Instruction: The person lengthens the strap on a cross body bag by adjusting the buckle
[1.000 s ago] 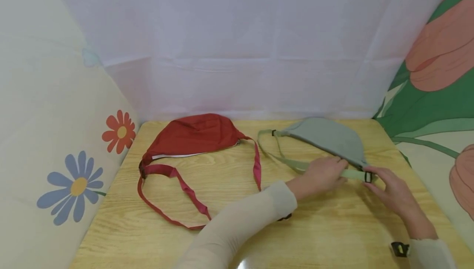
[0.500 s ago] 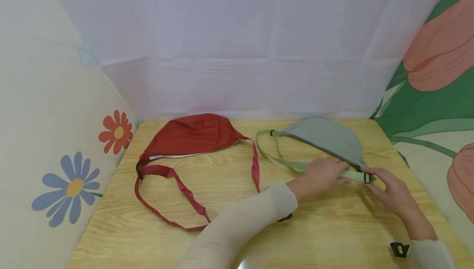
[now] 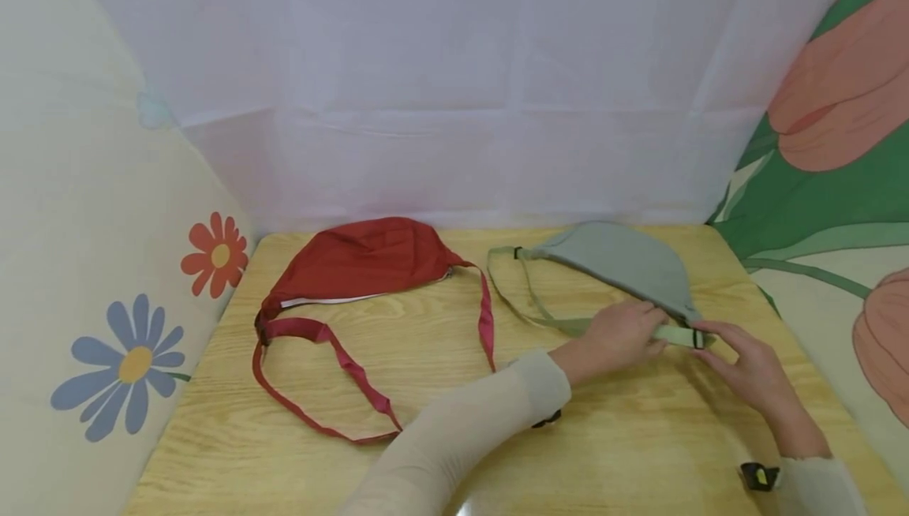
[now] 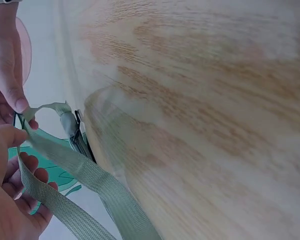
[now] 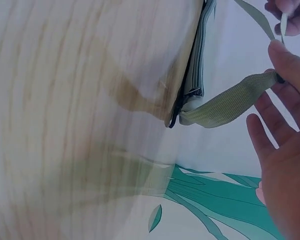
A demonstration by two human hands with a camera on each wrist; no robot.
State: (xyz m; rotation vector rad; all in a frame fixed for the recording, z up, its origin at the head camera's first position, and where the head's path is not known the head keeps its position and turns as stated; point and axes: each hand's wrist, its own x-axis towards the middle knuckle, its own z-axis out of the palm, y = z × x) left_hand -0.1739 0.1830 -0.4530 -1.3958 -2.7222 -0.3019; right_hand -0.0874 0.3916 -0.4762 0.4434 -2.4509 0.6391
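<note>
A grey-green waist bag lies at the back right of the table, its light green strap drawn out in front. My left hand pinches the strap near its right end. At that end, my right hand pinches the strap at a black slider buckle between thumb and fingers. The left wrist view shows the strap doubled, with one length running over the left fingers. In the right wrist view, a short strap piece joins the bag's zipped end to the right fingers.
To the left lies a red waist bag, its strap looped toward the front and partly hidden by my left sleeve. A white cloth hangs behind the wooden table. Flower-patterned cloths border both sides.
The head view has shifted slightly, so the scene sits a little further left. Both hands keep nearly the same hold on the strap and buckle.
</note>
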